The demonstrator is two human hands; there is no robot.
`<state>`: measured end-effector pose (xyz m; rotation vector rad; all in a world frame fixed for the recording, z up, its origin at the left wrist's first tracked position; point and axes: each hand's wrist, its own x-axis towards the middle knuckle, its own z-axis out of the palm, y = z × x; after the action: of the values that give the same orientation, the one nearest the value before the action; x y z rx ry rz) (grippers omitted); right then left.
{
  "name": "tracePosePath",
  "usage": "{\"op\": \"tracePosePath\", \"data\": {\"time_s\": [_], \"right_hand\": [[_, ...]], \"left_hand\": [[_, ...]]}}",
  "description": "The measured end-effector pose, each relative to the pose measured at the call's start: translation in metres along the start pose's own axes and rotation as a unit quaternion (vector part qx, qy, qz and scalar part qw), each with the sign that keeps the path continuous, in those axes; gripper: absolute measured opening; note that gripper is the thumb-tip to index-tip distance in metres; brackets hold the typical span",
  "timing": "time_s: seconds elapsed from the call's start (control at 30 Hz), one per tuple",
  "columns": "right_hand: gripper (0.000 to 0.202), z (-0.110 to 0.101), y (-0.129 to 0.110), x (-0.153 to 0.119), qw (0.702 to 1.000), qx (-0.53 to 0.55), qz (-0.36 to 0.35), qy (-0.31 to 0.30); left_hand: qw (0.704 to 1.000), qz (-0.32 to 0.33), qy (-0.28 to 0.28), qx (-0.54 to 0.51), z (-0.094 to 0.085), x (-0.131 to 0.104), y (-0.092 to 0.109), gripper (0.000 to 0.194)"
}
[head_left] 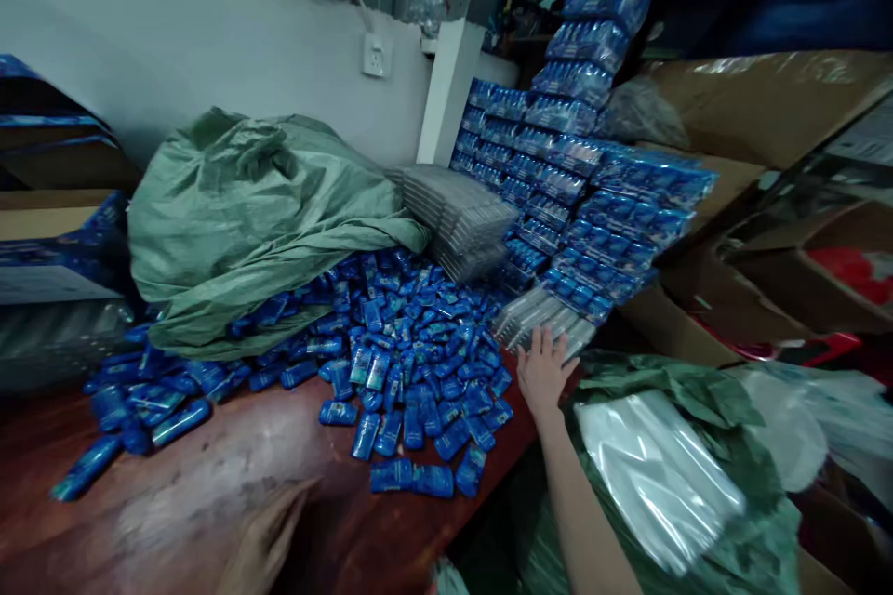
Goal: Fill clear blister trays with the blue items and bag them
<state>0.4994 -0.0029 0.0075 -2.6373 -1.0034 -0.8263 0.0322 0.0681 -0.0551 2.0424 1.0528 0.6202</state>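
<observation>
My right hand (544,370) reaches out with its fingers spread, at the near edge of a ribbed clear plastic tray stack (534,316). Nothing shows in its grasp, and I cannot tell whether the fingertips touch the plastic. Low in the view, my left hand (269,535) is smeared by motion over the red-brown tabletop (349,535), so its fingers are unclear. Beyond the hands spreads a loose pile of small blue wrapped cylinders (419,353). Some spill from the mouth of a green woven sack (272,195).
Wrapped blue packs (558,158) rise in tall stacks behind the pile. Grey-clear plastic trays (453,204) stand beside the sack. At right, a green bag (757,502) carries shiny clear plastic sleeves (659,474). Cardboard boxes (774,102) crowd the far right; another box (52,214) stands left.
</observation>
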Motion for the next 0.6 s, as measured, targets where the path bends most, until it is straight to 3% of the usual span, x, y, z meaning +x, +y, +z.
{"op": "tracePosePath", "data": {"time_s": [0.2,0.47,0.6], "right_hand": [[0.049,0.002,0.007,-0.003,0.998,-0.05,-0.037,0.017],[0.049,0.008,0.006,-0.017,0.998,-0.016,-0.061,0.028],[0.05,0.001,0.01,-0.013,1.0,0.017,-0.013,-0.007]], "left_hand": [[0.994,0.087,-0.059,-0.027,0.031,0.01,0.036,0.029],[0.977,0.169,-0.125,-0.042,0.055,0.042,0.098,0.031],[0.967,0.189,-0.163,-0.044,0.065,0.067,0.122,0.035]]}}
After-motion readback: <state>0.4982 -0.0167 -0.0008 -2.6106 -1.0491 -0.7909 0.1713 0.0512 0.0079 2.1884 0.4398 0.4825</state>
